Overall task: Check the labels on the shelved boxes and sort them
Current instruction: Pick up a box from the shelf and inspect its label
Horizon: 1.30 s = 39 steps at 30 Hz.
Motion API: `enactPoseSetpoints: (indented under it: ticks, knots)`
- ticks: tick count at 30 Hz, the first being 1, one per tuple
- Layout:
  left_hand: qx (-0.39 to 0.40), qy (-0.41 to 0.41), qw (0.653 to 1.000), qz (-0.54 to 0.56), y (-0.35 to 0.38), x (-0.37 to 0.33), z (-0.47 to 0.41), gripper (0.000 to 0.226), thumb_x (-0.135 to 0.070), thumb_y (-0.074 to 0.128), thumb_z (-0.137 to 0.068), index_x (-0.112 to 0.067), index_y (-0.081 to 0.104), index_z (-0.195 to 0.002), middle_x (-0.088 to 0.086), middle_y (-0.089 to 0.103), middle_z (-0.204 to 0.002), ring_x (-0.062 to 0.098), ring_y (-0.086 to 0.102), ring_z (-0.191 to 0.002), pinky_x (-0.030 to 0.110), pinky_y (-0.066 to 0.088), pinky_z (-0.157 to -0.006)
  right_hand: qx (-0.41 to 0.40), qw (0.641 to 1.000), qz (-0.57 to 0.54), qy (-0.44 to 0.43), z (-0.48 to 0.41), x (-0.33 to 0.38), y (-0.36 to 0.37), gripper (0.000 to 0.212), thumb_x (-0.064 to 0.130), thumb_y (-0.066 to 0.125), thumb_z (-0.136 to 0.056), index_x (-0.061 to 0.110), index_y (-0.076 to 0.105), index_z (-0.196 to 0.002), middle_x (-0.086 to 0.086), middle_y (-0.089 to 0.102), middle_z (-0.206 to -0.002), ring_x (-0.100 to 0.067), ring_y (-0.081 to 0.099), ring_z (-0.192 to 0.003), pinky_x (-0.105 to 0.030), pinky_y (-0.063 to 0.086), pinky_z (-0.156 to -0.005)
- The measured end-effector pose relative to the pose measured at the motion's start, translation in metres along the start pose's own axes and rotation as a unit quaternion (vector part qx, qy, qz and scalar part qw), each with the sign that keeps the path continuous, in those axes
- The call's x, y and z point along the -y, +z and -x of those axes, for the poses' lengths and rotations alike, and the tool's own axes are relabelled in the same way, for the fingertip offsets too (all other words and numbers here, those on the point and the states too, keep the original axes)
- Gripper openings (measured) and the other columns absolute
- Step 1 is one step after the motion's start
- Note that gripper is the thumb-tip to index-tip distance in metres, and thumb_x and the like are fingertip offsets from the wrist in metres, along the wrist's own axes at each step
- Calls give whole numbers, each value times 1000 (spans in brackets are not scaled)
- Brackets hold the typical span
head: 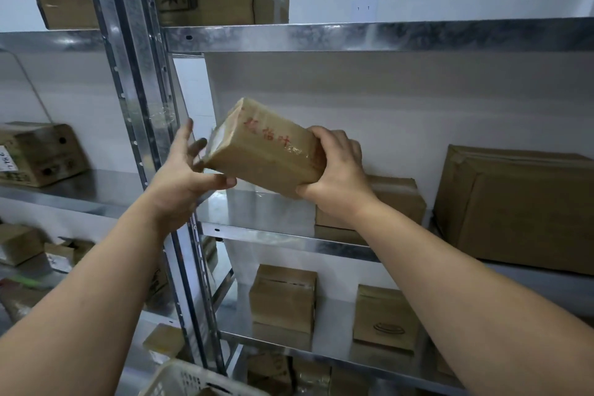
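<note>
Holding the box (266,151) tilted before the shelf (273,238), I see my right hand (337,177) curled round its right end and my left hand (183,177) spread open at its left end.

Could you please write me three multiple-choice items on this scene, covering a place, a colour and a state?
1. Where is the small box? A in a drawer; B held up before the metal shelf; C on the floor.
2. Its handwriting is: A red; B blue; C black.
3. The right hand: A hangs idle; B presses the wall; C grips the box's end.
Answers: B, it is in mid-air off the shelf; A, red strokes on its top; C, fingers curl round the end.
</note>
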<state>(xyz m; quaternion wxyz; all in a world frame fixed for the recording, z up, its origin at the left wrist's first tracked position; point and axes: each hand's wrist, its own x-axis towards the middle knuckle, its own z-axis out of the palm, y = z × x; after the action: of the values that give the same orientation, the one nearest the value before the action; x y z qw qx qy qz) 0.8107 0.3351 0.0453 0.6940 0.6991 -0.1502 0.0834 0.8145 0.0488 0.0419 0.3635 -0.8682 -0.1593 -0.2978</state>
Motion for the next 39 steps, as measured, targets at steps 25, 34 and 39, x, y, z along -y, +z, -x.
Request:
enactPoseSetpoints:
  ticks: [25,34,39]
  knots:
    - [-95,249,803,-533,43,3,7,87,-16,91,-80,-13,47,-155,10,48,-155,33,36,-146,54,35,-124,-42,980,180,-73,-4,8,2,116,52,95,-67,38,32,-164,-2,34,-155,-28,30,-145,-48,32,-118]
    - [-100,240,806,-532,41,9,4,86,-17,91,-82,-13,46,-155,10,47,-155,32,35,-145,56,37,-123,-15,987,150,-59,-5,2,3,119,52,96,-69,38,27,-165,2,31,-154,-24,27,-145,-48,33,-120]
    - [-103,224,828,-504,39,11,2,85,-19,91,-80,-15,48,-153,7,50,-152,28,37,-141,52,39,-120,-22,993,104,-56,-6,-1,5,128,50,100,-66,41,21,-166,3,30,-158,-24,29,-148,-52,37,-121]
